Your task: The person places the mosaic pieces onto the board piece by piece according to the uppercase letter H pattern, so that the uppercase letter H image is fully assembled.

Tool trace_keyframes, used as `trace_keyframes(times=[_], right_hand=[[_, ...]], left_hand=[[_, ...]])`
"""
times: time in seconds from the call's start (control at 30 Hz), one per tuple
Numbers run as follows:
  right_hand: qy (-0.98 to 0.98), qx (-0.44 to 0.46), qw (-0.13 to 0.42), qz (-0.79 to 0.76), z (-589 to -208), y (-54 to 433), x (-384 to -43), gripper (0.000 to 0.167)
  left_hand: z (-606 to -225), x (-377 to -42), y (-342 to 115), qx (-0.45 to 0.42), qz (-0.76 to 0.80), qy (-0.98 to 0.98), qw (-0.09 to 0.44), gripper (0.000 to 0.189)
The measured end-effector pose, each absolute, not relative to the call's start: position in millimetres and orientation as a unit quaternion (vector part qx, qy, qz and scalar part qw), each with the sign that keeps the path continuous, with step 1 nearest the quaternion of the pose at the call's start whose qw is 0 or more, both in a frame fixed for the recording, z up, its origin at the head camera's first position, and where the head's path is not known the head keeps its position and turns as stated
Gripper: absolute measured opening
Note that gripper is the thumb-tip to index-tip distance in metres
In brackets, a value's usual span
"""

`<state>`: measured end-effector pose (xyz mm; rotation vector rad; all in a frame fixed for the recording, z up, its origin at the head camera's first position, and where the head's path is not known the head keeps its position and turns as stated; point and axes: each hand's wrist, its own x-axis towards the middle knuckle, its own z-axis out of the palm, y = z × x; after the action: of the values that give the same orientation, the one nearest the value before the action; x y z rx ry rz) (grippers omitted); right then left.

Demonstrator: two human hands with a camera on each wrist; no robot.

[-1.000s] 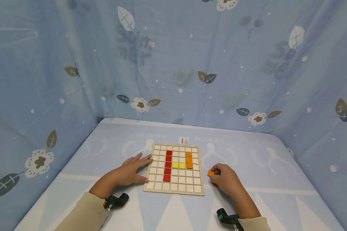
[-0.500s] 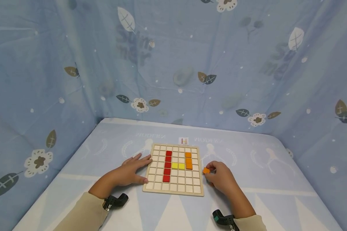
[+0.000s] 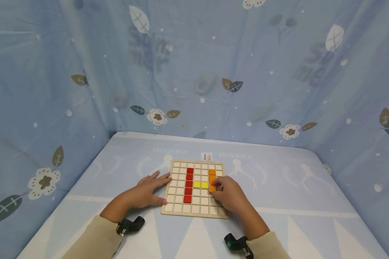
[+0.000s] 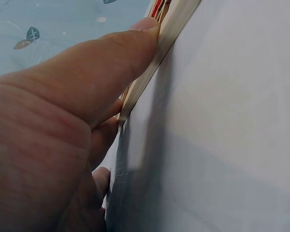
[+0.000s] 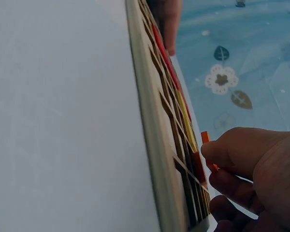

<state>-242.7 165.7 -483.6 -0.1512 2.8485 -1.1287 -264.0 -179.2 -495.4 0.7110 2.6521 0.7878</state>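
Observation:
A wooden grid board (image 3: 194, 215) lies flat on the table. Set in it are a column of red tiles (image 3: 188, 183), two yellow tiles (image 3: 200, 184) side by side, and a short column of orange tiles (image 3: 212, 172) near the right. My right hand (image 3: 229, 194) pinches another orange tile (image 5: 206, 138) between thumb and fingers, close over the lower end of that orange column. The right fingers partly cover the board's right side. Spread along the board's left edge, my left hand (image 3: 146, 192) touches the rim with its fingertips and thumb.
Behind the board lies a small printed card (image 3: 206, 157) with a coloured grid pattern. A patterned cloth covers the table (image 3: 295, 190), and blue curtains (image 3: 201, 72) rise at the back and both sides. Each wrist wears a black camera mount (image 3: 236, 242).
My right hand has carried the orange tile leftward from the table beside the board to above the orange column. The left hand has stayed in place.

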Motion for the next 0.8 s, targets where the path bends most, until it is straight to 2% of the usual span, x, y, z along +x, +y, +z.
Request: trace_keyframes(times=[0.8], right_hand=[[0.941,-0.07,0.028,-0.331,-487.8,166.0,-236.2,0.023]], left_hand=[[-496.1,-263.8,-178.7,0.233,0.267,0.925,0.138,0.093]])
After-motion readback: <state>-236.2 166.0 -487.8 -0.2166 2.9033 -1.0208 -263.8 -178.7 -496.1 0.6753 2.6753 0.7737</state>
